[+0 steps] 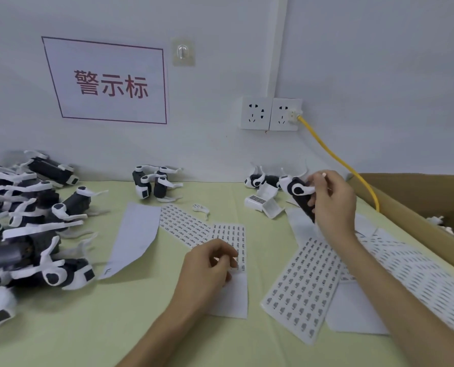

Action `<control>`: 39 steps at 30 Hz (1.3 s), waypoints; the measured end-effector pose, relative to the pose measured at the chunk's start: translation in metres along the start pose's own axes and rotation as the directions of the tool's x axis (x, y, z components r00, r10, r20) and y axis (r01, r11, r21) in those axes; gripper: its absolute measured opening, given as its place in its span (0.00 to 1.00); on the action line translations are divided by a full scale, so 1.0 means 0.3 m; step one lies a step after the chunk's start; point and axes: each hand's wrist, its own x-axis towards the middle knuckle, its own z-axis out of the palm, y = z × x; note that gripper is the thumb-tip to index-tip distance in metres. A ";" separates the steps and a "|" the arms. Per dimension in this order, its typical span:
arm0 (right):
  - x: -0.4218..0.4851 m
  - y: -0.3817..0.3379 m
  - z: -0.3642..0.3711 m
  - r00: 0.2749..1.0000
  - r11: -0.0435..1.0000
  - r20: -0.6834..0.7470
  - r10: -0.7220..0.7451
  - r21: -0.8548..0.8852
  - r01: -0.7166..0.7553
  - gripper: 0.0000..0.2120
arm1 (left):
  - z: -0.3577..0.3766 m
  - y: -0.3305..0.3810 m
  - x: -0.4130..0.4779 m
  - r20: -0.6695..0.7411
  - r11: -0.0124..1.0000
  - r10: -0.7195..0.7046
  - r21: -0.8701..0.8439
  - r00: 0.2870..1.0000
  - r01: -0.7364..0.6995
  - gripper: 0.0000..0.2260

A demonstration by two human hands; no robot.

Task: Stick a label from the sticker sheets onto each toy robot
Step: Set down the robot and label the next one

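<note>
My right hand (329, 202) grips a black-and-white toy robot (298, 193), lifted off the table at the right. My left hand (207, 266) rests with curled fingers on a sticker sheet (228, 231) in the middle, its fingertips pinching at a label on the sheet's lower rows. A second sheet (181, 223) lies just left of it, and a sheet of grey labels (302, 290) lies to the right. A heap of toy robots (30, 223) covers the table's left side. Two robots (154, 184) stand by the wall.
A cardboard box (411, 207) holding more robots stands at the right edge. A yellow cable (334, 154) runs from the wall socket (271, 113) down behind the box. A white barcode device (263, 202) and a loose white part (200, 209) lie near the wall. Peeled backing sheets (419, 274) lie at right.
</note>
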 end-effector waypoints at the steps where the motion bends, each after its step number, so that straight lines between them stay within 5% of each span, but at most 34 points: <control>1: -0.018 -0.033 -0.002 0.998 0.993 -0.001 0.060 0.102 -0.060 0.13 | 0.000 0.002 -0.002 -0.003 1.000 0.011 0.006 1.000 -0.011 0.14; 3: -0.045 -0.073 0.000 0.960 0.863 0.059 0.275 0.424 -0.274 0.14 | 0.000 0.008 -0.008 0.004 0.999 0.042 0.014 0.999 -0.043 0.12; 4: -0.057 -0.087 0.007 0.897 0.666 0.158 0.412 0.620 -0.415 0.14 | 0.000 0.010 -0.012 0.016 0.998 0.053 0.016 0.998 -0.053 0.12; 6: -0.086 -0.098 0.029 0.694 0.098 0.428 0.579 0.809 -0.580 0.11 | -0.002 0.014 -0.017 0.037 0.999 0.049 0.010 0.998 -0.049 0.12; 7: -0.105 -0.095 0.037 0.620 -0.090 0.515 0.592 0.807 -0.584 0.10 | -0.003 0.016 -0.019 0.042 0.999 0.045 -0.002 0.998 -0.045 0.12; 8: -0.124 -0.093 0.044 0.583 -0.170 0.552 0.596 0.796 -0.581 0.09 | -0.005 0.020 -0.021 0.038 0.999 0.044 -0.031 0.998 -0.043 0.11; 13: -0.179 -0.100 0.055 0.519 -0.002 0.580 0.628 0.668 -0.744 0.16 | -0.022 0.050 -0.017 0.068 0.948 0.054 -0.316 0.996 -0.029 0.22; 17: -0.210 -0.119 0.068 0.491 0.073 0.658 0.570 0.555 -0.828 0.24 | -0.030 0.061 -0.023 0.121 0.941 0.109 -0.332 0.987 -0.063 0.36; 25: -0.222 -0.144 0.062 0.448 0.103 0.682 0.578 0.484 -0.869 0.18 | -0.026 0.064 -0.031 0.087 0.952 0.243 -0.210 0.966 -0.221 0.12; 31: -0.225 -0.165 0.058 0.530 0.231 0.669 0.521 0.488 -0.842 0.24 | -0.011 0.058 -0.039 -0.132 0.932 0.320 -0.136 0.938 -0.337 0.16; 36: -0.211 -0.161 0.037 0.486 0.165 0.610 0.626 0.505 -0.847 0.20 | -0.067 0.048 0.009 -0.416 0.927 0.061 -0.314 0.907 -0.206 0.10; 39: -0.198 -0.151 0.024 0.472 0.135 0.593 0.652 0.522 -0.842 0.16 | -0.123 0.002 0.045 -0.322 0.931 -0.125 -0.365 0.938 -0.001 0.19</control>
